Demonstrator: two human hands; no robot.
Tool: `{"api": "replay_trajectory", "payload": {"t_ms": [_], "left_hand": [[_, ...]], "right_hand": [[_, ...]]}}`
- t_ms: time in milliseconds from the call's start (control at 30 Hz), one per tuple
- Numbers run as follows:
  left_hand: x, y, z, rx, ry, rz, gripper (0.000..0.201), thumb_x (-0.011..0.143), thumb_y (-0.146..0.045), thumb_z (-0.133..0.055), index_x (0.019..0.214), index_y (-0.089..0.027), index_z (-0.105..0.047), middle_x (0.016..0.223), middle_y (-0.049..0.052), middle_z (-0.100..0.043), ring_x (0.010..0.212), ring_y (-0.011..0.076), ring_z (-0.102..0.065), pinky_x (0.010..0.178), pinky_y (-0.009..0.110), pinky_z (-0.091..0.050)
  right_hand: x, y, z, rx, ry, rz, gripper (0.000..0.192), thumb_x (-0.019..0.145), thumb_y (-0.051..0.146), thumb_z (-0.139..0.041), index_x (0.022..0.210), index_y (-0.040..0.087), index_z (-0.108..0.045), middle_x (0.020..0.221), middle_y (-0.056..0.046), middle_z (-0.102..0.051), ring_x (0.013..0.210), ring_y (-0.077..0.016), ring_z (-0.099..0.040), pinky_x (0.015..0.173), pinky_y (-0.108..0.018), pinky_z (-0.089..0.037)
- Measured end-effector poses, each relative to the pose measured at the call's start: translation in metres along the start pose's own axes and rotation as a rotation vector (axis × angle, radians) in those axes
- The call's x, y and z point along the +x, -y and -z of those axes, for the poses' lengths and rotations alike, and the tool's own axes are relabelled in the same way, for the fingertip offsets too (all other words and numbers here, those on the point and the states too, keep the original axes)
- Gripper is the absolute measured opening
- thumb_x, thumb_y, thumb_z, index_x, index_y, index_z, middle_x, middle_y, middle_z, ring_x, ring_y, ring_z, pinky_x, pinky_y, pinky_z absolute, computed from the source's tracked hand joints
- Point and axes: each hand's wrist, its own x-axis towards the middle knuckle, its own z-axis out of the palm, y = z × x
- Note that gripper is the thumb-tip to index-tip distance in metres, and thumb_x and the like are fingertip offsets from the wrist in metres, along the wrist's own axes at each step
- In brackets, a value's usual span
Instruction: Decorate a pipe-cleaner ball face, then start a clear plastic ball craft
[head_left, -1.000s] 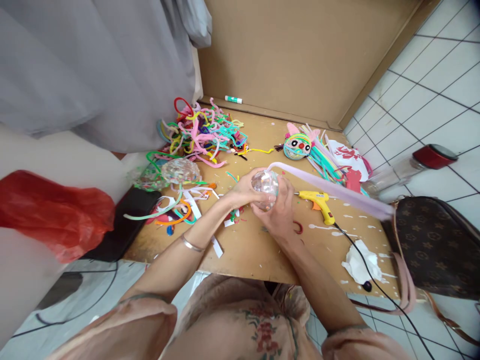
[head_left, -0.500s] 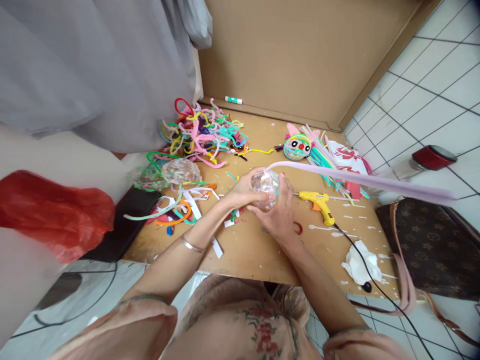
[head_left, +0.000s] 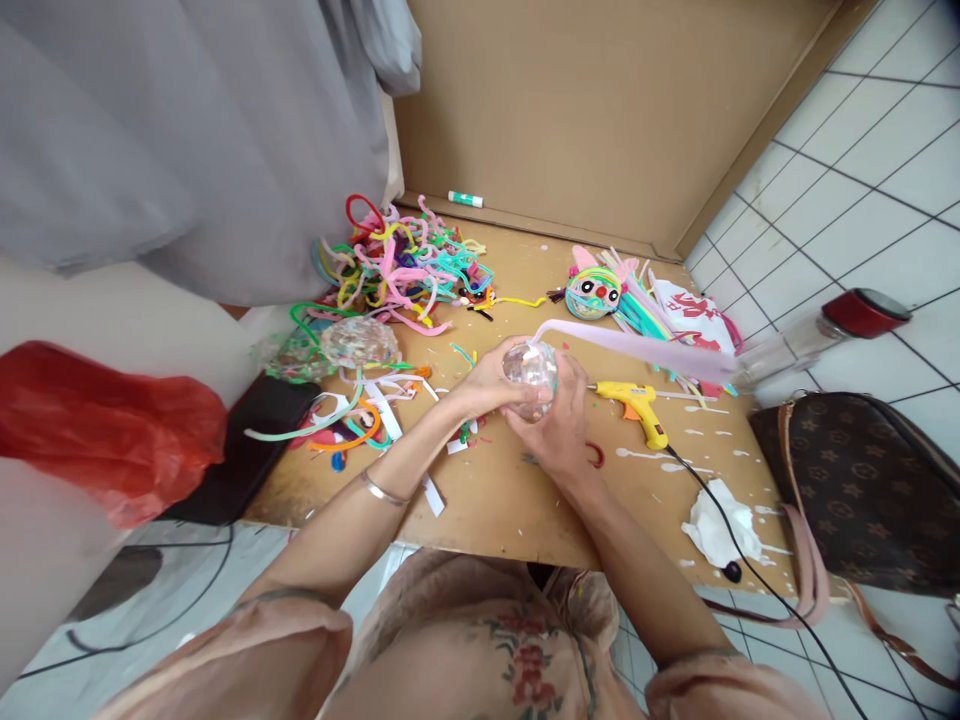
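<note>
A tangle of coloured pipe cleaners [head_left: 405,265] lay at the upper left of the wooden board [head_left: 510,500], a yellow glue gun [head_left: 636,405] just right of centre, a brown bag [head_left: 862,490] at the right edge. At centre, the left hand [head_left: 491,385] and right hand [head_left: 559,425] cupped a clear ball [head_left: 529,368], fingers curled against it. A lilac pipe cleaner [head_left: 637,348] ran rightward from its top.

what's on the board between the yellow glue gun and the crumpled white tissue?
Head view: between the yellow glue gun and the crumpled white tissue lie white dried glue drips on the wooden board and the gun's black cord; nothing else.
</note>
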Motion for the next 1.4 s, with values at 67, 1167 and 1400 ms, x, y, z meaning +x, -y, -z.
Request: {"api": "replay_trajectory", "payload": {"t_ms": [67,1167,1400], "left_hand": [[0.000,0.000,0.002,-0.012,0.023,-0.003,0.090,0.043,-0.033,-0.094,0.124,-0.015,-0.058,0.117,0.011,-0.068,0.107,0.0271,-0.065,0.096,0.038,-0.052],[-0.002,0.015,0.008,-0.456,0.230,-0.017,0.103,0.046,-0.044,-0.094,0.139,-0.021,-0.056,0.126,0.013,-0.069,0.118,0.0324,-0.065,0.091,0.033,-0.055],[-0.002,0.019,0.007,-0.473,0.232,-0.016,0.109,0.047,-0.044,-0.093,0.145,-0.024,-0.049,0.125,0.013,-0.070,0.118,0.0343,-0.066,0.097,0.040,-0.055]], "right_hand": [[0.000,0.000,0.000,0.001,-0.013,-0.011,0.083,0.078,0.042,-0.071,0.147,0.018,-0.031,0.138,-0.020,-0.050,0.133,-0.0353,-0.050,0.109,-0.059,-0.048],[0.000,0.021,0.014,0.053,-0.111,-0.096,0.089,0.073,0.045,-0.075,0.145,0.021,-0.030,0.137,-0.017,-0.052,0.127,-0.0338,-0.055,0.107,-0.054,-0.050],[0.000,0.017,0.011,0.016,-0.119,-0.035,0.088,0.074,0.046,-0.075,0.147,0.023,-0.029,0.136,-0.015,-0.053,0.126,-0.0332,-0.055,0.105,-0.055,-0.051]]}}
